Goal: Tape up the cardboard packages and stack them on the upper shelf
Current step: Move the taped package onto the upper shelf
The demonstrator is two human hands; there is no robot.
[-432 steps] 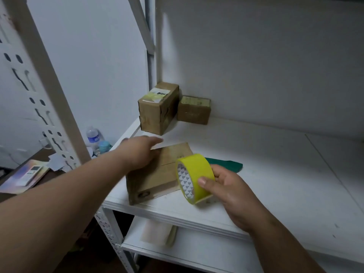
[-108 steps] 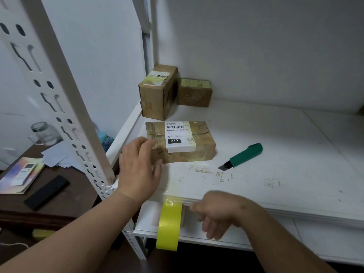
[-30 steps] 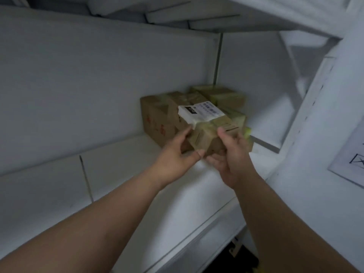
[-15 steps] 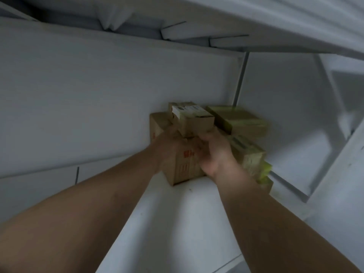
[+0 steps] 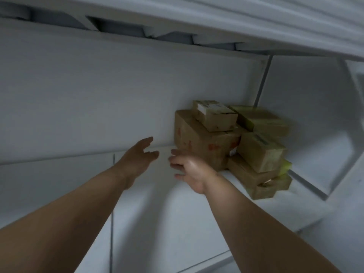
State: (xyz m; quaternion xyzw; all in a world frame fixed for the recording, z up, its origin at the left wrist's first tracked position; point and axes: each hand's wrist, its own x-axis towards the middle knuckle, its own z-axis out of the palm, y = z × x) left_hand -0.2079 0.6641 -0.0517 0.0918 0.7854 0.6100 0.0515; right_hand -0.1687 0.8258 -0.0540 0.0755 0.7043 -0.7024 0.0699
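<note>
Having set the labelled package point(image 5: 215, 115) atop the stack, both hands, left hand point(image 5: 137, 158) and right hand point(image 5: 190, 170), let go and drew back, fingers loose; this package was shelved.

Motion blur softens the box stack point(image 5: 232, 142); print on the top box's label point(image 5: 209, 107) and the red marks on the large box point(image 5: 199, 142) are unreadable. The lower boxes point(image 5: 260, 182) are partly hidden behind those in front, so their number cannot be told. The right hand point(image 5: 190, 170) covers the large box's near bottom corner; its fingers point(image 5: 175, 160) are blurred. Both forearms run off the bottom edge. The shelf point(image 5: 177, 223) is cut off at left and bottom.
</note>
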